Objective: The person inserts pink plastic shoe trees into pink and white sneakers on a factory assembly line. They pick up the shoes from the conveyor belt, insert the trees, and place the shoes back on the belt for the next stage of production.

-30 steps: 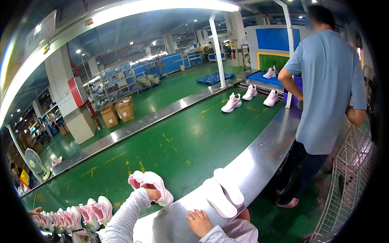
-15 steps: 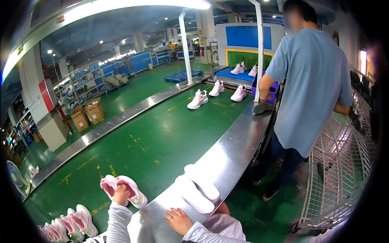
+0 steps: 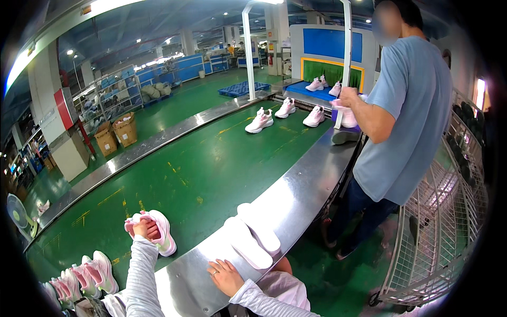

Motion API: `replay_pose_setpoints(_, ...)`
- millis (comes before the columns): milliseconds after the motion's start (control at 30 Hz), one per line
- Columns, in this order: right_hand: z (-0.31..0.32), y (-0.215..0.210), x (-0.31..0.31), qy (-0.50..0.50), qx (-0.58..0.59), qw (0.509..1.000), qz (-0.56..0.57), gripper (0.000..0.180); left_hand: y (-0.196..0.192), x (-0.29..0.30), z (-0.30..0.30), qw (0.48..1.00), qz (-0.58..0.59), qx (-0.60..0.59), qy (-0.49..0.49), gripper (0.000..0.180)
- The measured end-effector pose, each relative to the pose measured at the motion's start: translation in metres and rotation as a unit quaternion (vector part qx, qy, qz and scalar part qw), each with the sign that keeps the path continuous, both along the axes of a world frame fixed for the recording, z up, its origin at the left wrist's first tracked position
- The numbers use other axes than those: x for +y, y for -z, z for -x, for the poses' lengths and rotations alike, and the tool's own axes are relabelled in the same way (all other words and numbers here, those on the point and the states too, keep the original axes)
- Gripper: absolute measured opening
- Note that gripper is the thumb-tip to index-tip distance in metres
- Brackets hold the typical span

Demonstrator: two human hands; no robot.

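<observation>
My left hand [image 3: 146, 229] grips a pair of pink and white sneakers [image 3: 165, 239] on the green conveyor belt [image 3: 211, 169], its fingers curled over the shoe openings. Flat on the metal rail [image 3: 193, 274] rests my right hand [image 3: 225, 277], fingers spread and holding nothing; a ring shows on one finger. Just beyond it two white insoles [image 3: 247, 244] lie side by side, partly overlapping. More pink and white sneakers [image 3: 100, 272] stand in a row at the lower left. Farther along the belt are three single sneakers [image 3: 260, 121].
A co-worker in a blue shirt [image 3: 409, 116] stands at the right, holding a pink shoe [image 3: 346, 116] over the rail. Behind that person is a wire cart [image 3: 438, 232]. A white post [image 3: 346, 58] rises from the rail. Past the belt are cardboard boxes [image 3: 125, 129] and a fan [image 3: 20, 214].
My left hand and the sneakers under it have shifted slightly left. The co-worker has raised a hand, now with a pink shoe in it. My right hand stays on the rail.
</observation>
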State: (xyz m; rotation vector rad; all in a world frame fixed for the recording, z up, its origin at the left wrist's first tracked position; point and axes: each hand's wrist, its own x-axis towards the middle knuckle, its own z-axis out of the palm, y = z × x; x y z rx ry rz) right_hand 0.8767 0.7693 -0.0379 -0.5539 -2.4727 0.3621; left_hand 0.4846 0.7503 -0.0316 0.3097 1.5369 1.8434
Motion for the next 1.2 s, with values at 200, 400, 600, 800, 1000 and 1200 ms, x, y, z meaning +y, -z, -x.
replay_pose_setpoints(200,0.002,0.003,0.002,-0.006,0.022,0.999,0.030,0.021,-0.059,-0.012,-0.072,0.919,0.281,0.274,0.026,0.031)
replay_pose_setpoints(400,-0.003,0.000,0.001,-0.006,0.019,0.998,0.057,0.022,-0.145,-0.085,-0.114,0.691,0.309,0.633,-0.165,0.015)
replay_pose_setpoints(600,-0.007,-0.012,0.002,-0.019,0.029,0.997,0.070,0.021,-0.164,-0.275,-0.054,0.605,0.380,0.630,-0.304,0.020)
replay_pose_setpoints(800,-0.009,-0.017,0.004,-0.026,0.040,0.994,0.099,0.022,-0.179,-0.367,-0.067,0.681,0.374,0.478,-0.410,0.014)
replay_pose_setpoints(1000,-0.018,-0.020,0.006,-0.030,0.061,0.991,0.119,0.020,-0.186,-0.375,-0.085,0.759,0.250,0.405,-0.445,0.016)
replay_pose_setpoints(1200,-0.020,-0.019,0.009,-0.031,0.078,0.990,0.114,0.018,-0.175,-0.376,-0.105,0.819,0.069,0.352,-0.447,0.024)
